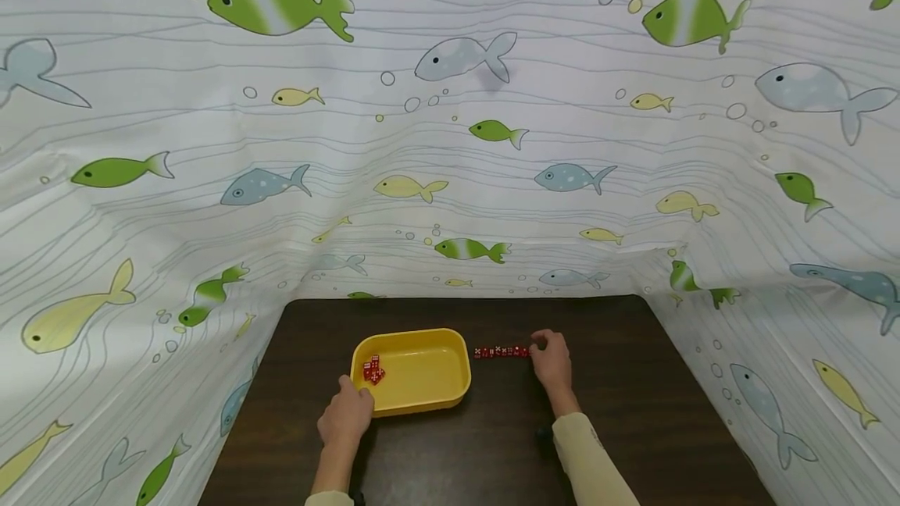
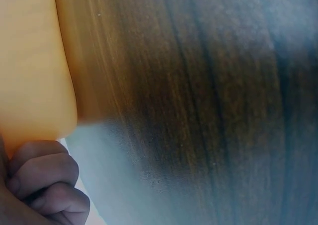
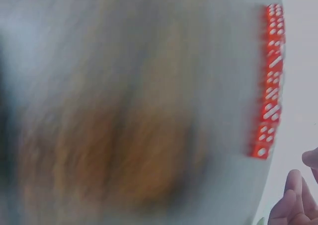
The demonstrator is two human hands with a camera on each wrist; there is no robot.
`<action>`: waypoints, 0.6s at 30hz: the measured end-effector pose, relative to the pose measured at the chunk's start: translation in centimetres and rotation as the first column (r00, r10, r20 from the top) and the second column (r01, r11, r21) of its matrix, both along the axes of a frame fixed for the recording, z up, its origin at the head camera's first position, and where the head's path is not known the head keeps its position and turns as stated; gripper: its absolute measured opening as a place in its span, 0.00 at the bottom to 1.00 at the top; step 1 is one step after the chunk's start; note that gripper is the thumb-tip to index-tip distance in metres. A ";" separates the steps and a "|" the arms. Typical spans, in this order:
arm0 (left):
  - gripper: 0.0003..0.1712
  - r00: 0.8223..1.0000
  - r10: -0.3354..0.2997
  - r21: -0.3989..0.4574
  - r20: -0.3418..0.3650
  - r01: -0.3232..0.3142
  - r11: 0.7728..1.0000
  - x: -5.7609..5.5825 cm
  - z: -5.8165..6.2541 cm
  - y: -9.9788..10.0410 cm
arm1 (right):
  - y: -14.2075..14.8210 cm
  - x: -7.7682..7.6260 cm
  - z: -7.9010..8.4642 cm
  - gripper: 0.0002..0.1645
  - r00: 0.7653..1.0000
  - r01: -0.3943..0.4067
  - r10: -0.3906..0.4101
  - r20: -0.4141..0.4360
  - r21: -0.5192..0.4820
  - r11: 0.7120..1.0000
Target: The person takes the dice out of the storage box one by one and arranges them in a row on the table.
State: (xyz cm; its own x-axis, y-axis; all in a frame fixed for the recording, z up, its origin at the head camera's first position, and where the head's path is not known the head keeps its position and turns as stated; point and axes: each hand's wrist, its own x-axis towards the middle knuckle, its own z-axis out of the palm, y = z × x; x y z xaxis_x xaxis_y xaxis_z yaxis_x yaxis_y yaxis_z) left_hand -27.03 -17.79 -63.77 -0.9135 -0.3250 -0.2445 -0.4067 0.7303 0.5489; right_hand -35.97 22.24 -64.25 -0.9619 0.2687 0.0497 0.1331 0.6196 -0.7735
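Left hand (image 1: 346,414) is clamping the near-left corner of the yellow tray (image 1: 425,377), loose red dice (image 1: 373,371) inside, while right hand (image 1: 552,362), thumb and fingers apart, is hovering by the right end of the red dice row (image 1: 501,351) on the dark wood-grain table (image 1: 450,459).

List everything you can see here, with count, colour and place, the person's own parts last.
Tray: one, yellow, on the table.
Tray dice: several, exact count unclear, red with white pips, in the tray's left part.
Row dice: several, exact count unclear, same colours, lined up right of the tray.
Table: one, dark brown, under the tray.
Fish-print sheet: white, behind and beside the table.
Sleeves: two, cream, bottom edge.
Left hand: one, gripping the tray's near-left corner.
Right hand: one, at the row's right end.
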 end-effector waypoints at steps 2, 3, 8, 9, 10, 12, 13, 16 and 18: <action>0.30 1.000 0.002 -0.001 -0.002 -0.002 1.000 0.0 0.0 0.0 | -0.5 -0.1 0.4 0.16 1.000 -0.004 0.003 -0.021 -0.022 1.000; 0.30 1.000 0.004 -0.001 -0.003 -0.004 1.000 0.0 0.1 0.1 | -0.8 -0.1 0.6 0.16 0.999 -0.008 0.007 -0.033 -0.032 0.999; 0.29 1.000 0.011 -0.004 -0.011 -0.011 1.000 0.1 0.1 0.2 | -2.7 -0.4 1.3 0.14 0.997 -0.019 0.014 -0.077 -0.067 0.998; 0.29 1.000 0.011 -0.004 -0.010 -0.011 1.000 0.0 0.1 0.2 | -3.1 -0.4 1.4 0.14 0.996 -0.021 0.016 -0.084 -0.068 0.997; 0.29 1.000 0.011 -0.006 -0.008 -0.011 1.000 0.0 0.1 0.2 | -3.6 -0.4 1.6 0.12 0.996 -0.027 0.020 -0.092 -0.068 0.997; 0.29 1.000 0.014 -0.007 0.002 -0.014 1.000 0.0 0.1 0.2 | -4.7 -0.4 2.0 0.11 0.994 -0.050 0.044 -0.102 -0.057 0.997; 0.29 1.000 0.015 -0.007 0.007 -0.015 1.000 -0.1 0.2 0.3 | -5.2 -0.4 2.2 0.10 0.992 -0.068 0.062 -0.111 -0.050 0.996; 0.28 1.000 0.019 -0.011 0.019 -0.018 1.000 -0.1 0.3 0.3 | -6.8 -0.4 2.8 0.10 0.986 -0.117 0.113 -0.127 -0.026 0.993; 0.27 1.000 0.018 -0.012 0.020 -0.018 1.000 -0.2 0.3 0.3 | -7.9 -0.5 3.3 0.11 0.981 -0.140 0.138 -0.137 -0.008 0.990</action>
State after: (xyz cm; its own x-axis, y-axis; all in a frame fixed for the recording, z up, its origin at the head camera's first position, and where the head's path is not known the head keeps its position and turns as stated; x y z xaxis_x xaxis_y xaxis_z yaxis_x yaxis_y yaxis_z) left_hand -27.22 -17.44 -63.43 -0.9025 -0.3446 -0.2584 -0.4307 0.7289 0.5321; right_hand -36.50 14.36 -60.98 -0.9746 0.1349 0.1788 -0.0603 0.6108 -0.7895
